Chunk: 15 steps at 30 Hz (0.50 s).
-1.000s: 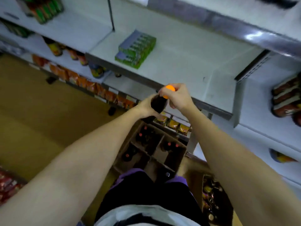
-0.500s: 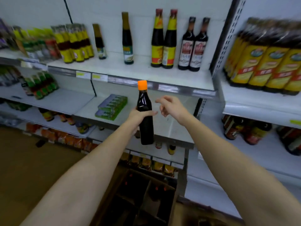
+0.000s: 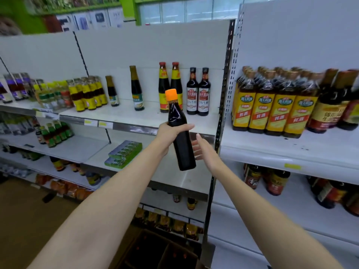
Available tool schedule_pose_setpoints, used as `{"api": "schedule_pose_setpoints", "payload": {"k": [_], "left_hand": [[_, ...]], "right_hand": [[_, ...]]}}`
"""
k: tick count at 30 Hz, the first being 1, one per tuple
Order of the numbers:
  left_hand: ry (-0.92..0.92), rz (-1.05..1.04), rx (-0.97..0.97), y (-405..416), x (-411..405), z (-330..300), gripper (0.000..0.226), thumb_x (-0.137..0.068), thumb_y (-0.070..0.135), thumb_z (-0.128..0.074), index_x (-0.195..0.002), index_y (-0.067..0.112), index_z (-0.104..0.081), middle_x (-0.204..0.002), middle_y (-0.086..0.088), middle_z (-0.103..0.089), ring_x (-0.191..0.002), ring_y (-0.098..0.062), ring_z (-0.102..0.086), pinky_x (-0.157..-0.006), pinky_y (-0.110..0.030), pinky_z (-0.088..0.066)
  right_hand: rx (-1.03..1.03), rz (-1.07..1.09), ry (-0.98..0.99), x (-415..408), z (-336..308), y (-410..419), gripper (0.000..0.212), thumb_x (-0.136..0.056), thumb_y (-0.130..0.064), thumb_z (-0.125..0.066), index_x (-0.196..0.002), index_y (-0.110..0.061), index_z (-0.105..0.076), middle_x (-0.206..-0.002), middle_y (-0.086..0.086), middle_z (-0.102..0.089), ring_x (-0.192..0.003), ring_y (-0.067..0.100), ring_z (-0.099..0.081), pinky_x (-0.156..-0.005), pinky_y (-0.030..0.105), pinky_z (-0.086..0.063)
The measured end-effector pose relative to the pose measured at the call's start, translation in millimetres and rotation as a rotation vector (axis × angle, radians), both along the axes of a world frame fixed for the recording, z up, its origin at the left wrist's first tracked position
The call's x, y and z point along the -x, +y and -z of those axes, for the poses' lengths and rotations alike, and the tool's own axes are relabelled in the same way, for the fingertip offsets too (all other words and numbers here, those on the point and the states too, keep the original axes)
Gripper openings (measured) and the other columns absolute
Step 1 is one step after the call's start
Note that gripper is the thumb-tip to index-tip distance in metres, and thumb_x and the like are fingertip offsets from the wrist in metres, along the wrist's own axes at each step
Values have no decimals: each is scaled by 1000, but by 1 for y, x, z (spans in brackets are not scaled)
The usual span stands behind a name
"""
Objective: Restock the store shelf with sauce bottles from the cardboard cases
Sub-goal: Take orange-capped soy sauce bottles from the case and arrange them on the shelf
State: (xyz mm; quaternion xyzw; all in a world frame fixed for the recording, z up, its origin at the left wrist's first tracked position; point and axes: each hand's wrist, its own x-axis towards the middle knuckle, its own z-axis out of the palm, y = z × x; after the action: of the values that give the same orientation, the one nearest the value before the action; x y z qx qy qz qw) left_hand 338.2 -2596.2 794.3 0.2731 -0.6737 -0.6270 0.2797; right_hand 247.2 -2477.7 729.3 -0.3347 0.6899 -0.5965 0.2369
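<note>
Change: the sauce bottle (image 3: 181, 136), level with the lower shelf half a second ago, is now raised toward the upper shelf (image 3: 136, 118) at frame centre.
Left hand (image 3: 169, 135): wrapped round the bottle's shoulder; bottle tilted, orange cap up.
Right hand (image 3: 203, 149): released, fingers straight, just beside the bottle's lower body.
Cardboard case (image 3: 155, 251): bottom centre, bottles remaining inside.
Task meaning: transfer phase; placement on the shelf not yet done.

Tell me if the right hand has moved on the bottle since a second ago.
Yes. The right hand has let go of the orange cap and dropped beside the dark bottle body; the left hand holds it.
</note>
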Motion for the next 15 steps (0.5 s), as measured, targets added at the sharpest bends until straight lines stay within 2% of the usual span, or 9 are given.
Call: {"api": "schedule_pose_setpoints", "payload": {"k": [4, 6, 8, 9, 11, 13, 15], "left_hand": [[70, -5, -38, 22, 5, -34, 40, -69, 32, -91, -98, 14, -68, -90, -1, -75, -82, -16, -72, -63, -25, -56], [99, 6, -33, 35, 8, -46, 51, -65, 35, -93, -104, 13, -69, -94, -3, -77, -89, -19, -73, -71, -31, -60], [101, 33, -36, 48, 9, -56, 47, -66, 36, -93, -101, 15, -68, -94, -3, -76, -90, -21, -73, -76, -35, -61], [99, 66, -38, 54, 8, -60, 44, -69, 36, -91, -100, 16, -67, -96, -4, -76, -91, -21, -73, -77, -36, -61], [97, 159, -34, 62, 5, -65, 49, -75, 44, -86, -110, 16, -68, -103, -4, -76, -97, -22, -72, -78, -35, -59], [119, 262, -26, 67, 4, -68, 58, -82, 53, -77, -125, 16, -65, -113, -3, -74, -107, -23, -69, -86, -37, -56], [142, 341, -43, 78, 8, -69, 57, -89, 58, -66, -131, 19, -62, -119, -3, -72, -112, -24, -67, -95, -42, -54]], "right_hand": [[51, -30, 58, -8, -14, 30, 47, -96, -61, -56, -119, -20, -56, -114, 1, -65, -107, 17, -65, -92, 36, -52], [61, 3, 121, -16, -26, 40, 46, -91, -60, -66, -115, -22, -54, -110, 2, -66, -101, 18, -67, -86, 37, -55], [95, 76, 122, -26, -41, 50, 45, -89, -57, -71, -111, -20, -55, -105, 3, -67, -96, 18, -69, -81, 38, -56], [126, 104, 103, -29, -46, 57, 45, -87, -55, -73, -110, -19, -58, -104, 4, -70, -95, 19, -70, -83, 39, -57], [189, 131, 24, -36, -55, 74, 43, -87, -48, -77, -112, -16, -64, -105, 6, -74, -96, 21, -73, -87, 43, -59], [245, 164, -69, -40, -65, 92, 40, -90, -41, -76, -117, -12, -68, -108, 8, -76, -98, 24, -74, -85, 40, -60], [293, 187, -163, -42, -73, 108, 39, -92, -41, -73, -118, -11, -71, -107, 9, -77, -97, 26, -74, -82, 38, -61]]}}
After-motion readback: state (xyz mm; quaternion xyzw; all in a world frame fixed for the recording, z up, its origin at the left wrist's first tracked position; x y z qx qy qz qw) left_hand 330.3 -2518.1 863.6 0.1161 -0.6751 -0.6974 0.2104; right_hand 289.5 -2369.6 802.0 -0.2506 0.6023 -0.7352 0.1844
